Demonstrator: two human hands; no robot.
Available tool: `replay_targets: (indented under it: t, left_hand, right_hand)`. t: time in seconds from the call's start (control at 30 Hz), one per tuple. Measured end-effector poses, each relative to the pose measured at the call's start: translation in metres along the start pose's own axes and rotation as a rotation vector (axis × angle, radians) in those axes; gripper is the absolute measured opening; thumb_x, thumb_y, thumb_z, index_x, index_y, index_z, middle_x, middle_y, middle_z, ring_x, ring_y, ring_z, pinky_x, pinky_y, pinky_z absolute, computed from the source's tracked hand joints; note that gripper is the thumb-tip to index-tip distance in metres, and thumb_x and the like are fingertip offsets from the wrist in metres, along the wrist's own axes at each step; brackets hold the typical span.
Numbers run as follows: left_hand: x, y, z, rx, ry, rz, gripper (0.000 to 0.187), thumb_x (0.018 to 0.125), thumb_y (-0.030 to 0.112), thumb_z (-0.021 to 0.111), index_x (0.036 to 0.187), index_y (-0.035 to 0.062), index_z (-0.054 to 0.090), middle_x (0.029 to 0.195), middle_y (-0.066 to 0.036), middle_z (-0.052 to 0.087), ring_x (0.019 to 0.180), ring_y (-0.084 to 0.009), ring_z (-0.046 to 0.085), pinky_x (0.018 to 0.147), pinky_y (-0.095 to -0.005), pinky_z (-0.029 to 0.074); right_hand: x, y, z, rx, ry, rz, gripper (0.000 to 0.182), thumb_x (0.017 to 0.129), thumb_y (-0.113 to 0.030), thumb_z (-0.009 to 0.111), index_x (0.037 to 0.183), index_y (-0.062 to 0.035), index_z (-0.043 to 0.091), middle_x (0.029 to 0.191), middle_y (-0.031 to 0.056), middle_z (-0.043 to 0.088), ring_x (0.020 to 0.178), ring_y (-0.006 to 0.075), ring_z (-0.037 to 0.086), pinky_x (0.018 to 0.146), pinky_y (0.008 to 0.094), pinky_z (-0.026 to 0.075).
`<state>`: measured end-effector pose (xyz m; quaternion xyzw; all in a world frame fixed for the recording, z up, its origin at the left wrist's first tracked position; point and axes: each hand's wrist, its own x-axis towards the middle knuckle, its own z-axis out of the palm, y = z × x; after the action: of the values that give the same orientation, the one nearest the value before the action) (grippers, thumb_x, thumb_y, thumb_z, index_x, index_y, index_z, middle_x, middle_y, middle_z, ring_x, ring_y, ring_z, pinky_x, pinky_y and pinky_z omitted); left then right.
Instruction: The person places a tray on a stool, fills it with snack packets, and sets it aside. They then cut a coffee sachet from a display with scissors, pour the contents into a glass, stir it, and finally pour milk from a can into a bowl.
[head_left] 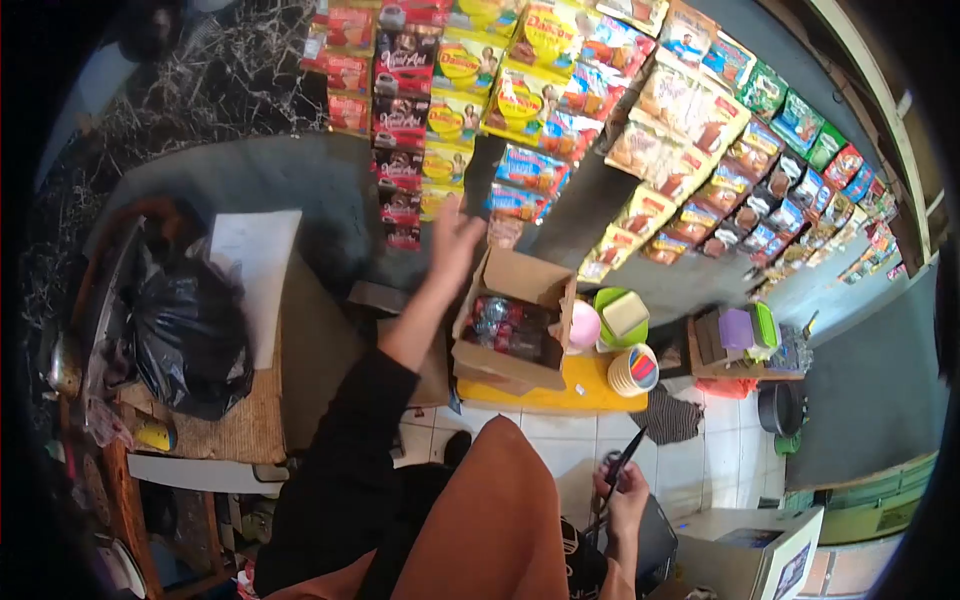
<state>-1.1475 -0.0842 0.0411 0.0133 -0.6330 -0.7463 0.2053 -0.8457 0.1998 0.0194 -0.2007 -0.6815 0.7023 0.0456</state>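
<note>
My left hand (pixel 456 243) is raised in front of the hanging sachet strips, thumb apart from the fingers and nothing visible in it. Closest to its fingertips are a yellow Dancow sachet (pixel 441 203) and, to the left, a strip of dark red sachets (pixel 401 163). Blue sachets (pixel 520 201) hang to the right. Below the hand stands an open cardboard box (pixel 525 376) with clear plastic bottles (pixel 505 325) inside. Low on the right, beside my knee, my right hand (pixel 625 492) is closed around black scissors (pixel 628 452), their tip pointing up.
The box stands on a yellow bench (pixel 590 398) beside a pink bowl (pixel 584 325), a green container (pixel 632 335) and a cream tub (pixel 622 376). A black plastic bag (pixel 190 335) lies on the left table. More sachet strips (pixel 690 115) cover the wall rightward.
</note>
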Motion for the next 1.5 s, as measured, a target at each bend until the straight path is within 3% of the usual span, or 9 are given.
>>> replay_targets:
  t: [0.13, 0.2, 0.27, 0.37, 0.67, 1.03, 1.2, 1.4, 1.5]
  left_hand:
    - [0.134, -0.032, -0.058, 0.306, 0.713, 0.200, 0.076, 0.068, 0.025, 0.074, 0.126, -0.0051, 0.035, 0.124, -0.021, 0.040, 0.113, -0.0292, 0.042, 0.097, -0.0361, 0.033]
    - [0.157, -0.031, -0.082, 0.353, 0.635, 0.286, 0.076, 0.069, 0.027, 0.075, 0.126, -0.0039, 0.036, 0.119, -0.019, 0.045, 0.109, -0.0271, 0.045, 0.096, -0.0351, 0.034]
    - [0.170, -0.045, -0.115, 0.197, 0.069, 0.113, 0.069, 0.069, 0.028, 0.075, 0.121, -0.0008, 0.041, 0.110, -0.014, 0.052, 0.103, -0.0236, 0.049, 0.092, -0.0337, 0.037]
    - [0.157, -0.059, -0.119, 0.405, 0.132, 0.379, 0.056, 0.068, 0.025, 0.076, 0.111, 0.0014, 0.048, 0.101, -0.009, 0.056, 0.094, -0.0183, 0.053, 0.086, -0.0319, 0.041]
    - [0.090, -0.036, -0.108, 0.444, 0.201, 0.054, 0.048, 0.076, 0.025, 0.071, 0.110, -0.0006, 0.049, 0.089, -0.006, 0.061, 0.079, -0.0122, 0.057, 0.073, -0.0260, 0.045]
    - [0.011, 0.010, -0.130, -0.352, 0.300, 0.137, 0.026, 0.091, 0.031, 0.048, 0.098, 0.0067, 0.053, 0.094, -0.004, 0.058, 0.086, -0.0148, 0.057, 0.078, -0.0305, 0.045]
    - [-0.019, 0.058, -0.131, -0.012, 0.591, 0.206, 0.019, 0.092, 0.025, 0.048, 0.083, 0.0083, 0.052, 0.079, 0.001, 0.054, 0.071, -0.0085, 0.051, 0.068, -0.0250, 0.042]
    - [0.016, 0.043, -0.182, 0.470, 0.568, 0.039, 0.022, 0.080, 0.016, 0.064, 0.092, 0.0006, 0.054, 0.083, -0.006, 0.056, 0.067, -0.0100, 0.054, 0.060, -0.0257, 0.045]
    - [0.069, 0.081, -0.117, 0.934, 0.473, 0.615, 0.024, 0.078, 0.012, 0.064, 0.097, -0.0001, 0.056, 0.093, -0.012, 0.057, 0.085, -0.0223, 0.058, 0.076, -0.0308, 0.045]
  right_hand:
    - [0.035, -0.003, -0.053, 0.014, 0.122, -0.052, 0.027, 0.072, 0.015, 0.053, 0.095, 0.0001, 0.053, 0.081, 0.0033, 0.057, 0.071, 0.0099, 0.056, 0.062, 0.0220, 0.048]
    - [0.060, -0.018, -0.070, 0.063, 0.081, -0.065, 0.027, 0.073, 0.013, 0.053, 0.096, -0.0003, 0.053, 0.082, 0.0030, 0.056, 0.071, 0.0087, 0.054, 0.060, 0.0207, 0.046]
    - [0.082, -0.043, -0.069, 0.041, 0.059, -0.082, 0.028, 0.071, 0.012, 0.055, 0.096, -0.0005, 0.054, 0.082, 0.0028, 0.056, 0.069, 0.0077, 0.053, 0.058, 0.0193, 0.044]
    - [0.116, -0.053, -0.065, -0.056, -0.111, -0.286, 0.032, 0.066, 0.013, 0.056, 0.094, -0.0012, 0.053, 0.081, 0.0032, 0.056, 0.071, 0.0079, 0.054, 0.059, 0.0198, 0.044]
    - [0.160, -0.041, -0.036, -0.035, -0.406, -0.292, 0.030, 0.070, 0.012, 0.059, 0.096, -0.0006, 0.053, 0.085, 0.0038, 0.059, 0.080, 0.0104, 0.058, 0.071, 0.0250, 0.048]
    - [0.184, -0.008, -0.047, 0.041, -0.831, -0.166, 0.025, 0.083, 0.000, 0.055, 0.103, -0.0047, 0.041, 0.083, 0.0036, 0.049, 0.072, 0.0090, 0.050, 0.062, 0.0202, 0.042]
    - [0.208, -0.005, -0.047, 0.173, -0.966, 0.144, 0.023, 0.086, -0.011, 0.053, 0.105, -0.0063, 0.041, 0.088, 0.0037, 0.049, 0.068, 0.0090, 0.046, 0.062, 0.0221, 0.040]
    - [0.223, -0.032, 0.012, 0.066, -1.142, -0.051, 0.024, 0.087, -0.013, 0.055, 0.106, -0.0047, 0.042, 0.091, 0.0012, 0.049, 0.078, 0.0072, 0.048, 0.068, 0.0202, 0.040]
    - [0.232, -0.034, 0.050, 0.120, -1.238, -0.068, 0.027, 0.087, -0.014, 0.056, 0.109, -0.0052, 0.042, 0.089, 0.0001, 0.049, 0.080, 0.0063, 0.047, 0.067, 0.0198, 0.039]
